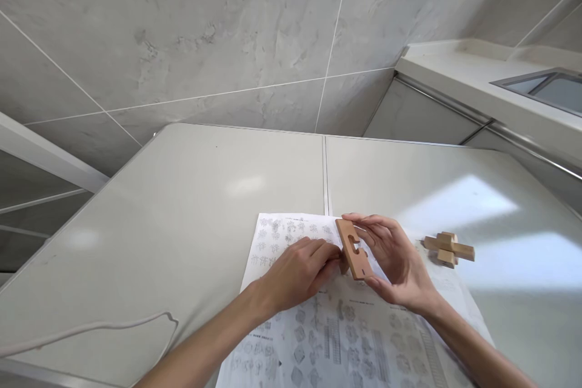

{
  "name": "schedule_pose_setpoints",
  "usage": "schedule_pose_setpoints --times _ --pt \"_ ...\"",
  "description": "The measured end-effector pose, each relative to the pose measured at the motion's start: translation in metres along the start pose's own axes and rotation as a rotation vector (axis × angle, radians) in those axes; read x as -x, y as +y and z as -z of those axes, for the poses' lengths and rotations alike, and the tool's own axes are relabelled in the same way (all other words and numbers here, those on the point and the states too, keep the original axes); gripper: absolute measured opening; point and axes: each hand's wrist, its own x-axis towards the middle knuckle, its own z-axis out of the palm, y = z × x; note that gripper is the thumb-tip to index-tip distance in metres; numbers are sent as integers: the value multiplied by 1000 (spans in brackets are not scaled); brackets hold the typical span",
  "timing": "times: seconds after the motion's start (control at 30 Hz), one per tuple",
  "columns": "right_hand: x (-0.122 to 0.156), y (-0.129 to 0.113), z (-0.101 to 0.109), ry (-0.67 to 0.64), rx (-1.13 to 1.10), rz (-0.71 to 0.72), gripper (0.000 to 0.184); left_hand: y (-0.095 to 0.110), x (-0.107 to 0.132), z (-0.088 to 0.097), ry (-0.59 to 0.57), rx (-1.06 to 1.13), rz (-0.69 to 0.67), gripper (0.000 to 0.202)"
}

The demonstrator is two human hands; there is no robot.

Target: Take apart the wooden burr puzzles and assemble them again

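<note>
My right hand [396, 264] holds a flat notched wooden puzzle piece [353, 248] upright by its ends, thumb below and fingers on top. My left hand [297, 271] is curled with its fingertips pressed against the left side of that piece; a smaller bit of wood may be under the fingers, but it is hidden. Both hands hover over a printed instruction sheet [341, 333] full of small diagrams. To the right, on the table, rests an assembled cross of wooden bars [448, 248].
A pale grey table [191, 206] with a centre seam carries everything. A white cable [91, 328] loops across its near left corner. Behind are a grey tiled floor [204, 30] and, at the right, a white counter [477, 82].
</note>
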Motion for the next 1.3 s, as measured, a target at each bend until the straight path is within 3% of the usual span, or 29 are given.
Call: schedule_pose_setpoints --times 0.27,0.43,0.57,0.83,1.3 --pt "1 4 5 -83 67 12 70 2 1 1 13 -8 40 23" --pt "1 9 9 -130 43 -57 68 2 1 1 28 47 54 13" --pt "-1 7 13 -168 54 -71 70 -1 1 -1 -4 84 18 29" --pt "-2 10 15 -218 76 -119 68 -3 2 -5 33 -8 30 34" --pt "3 17 7 -178 -67 -161 76 -6 5 -8 90 23 1 58"
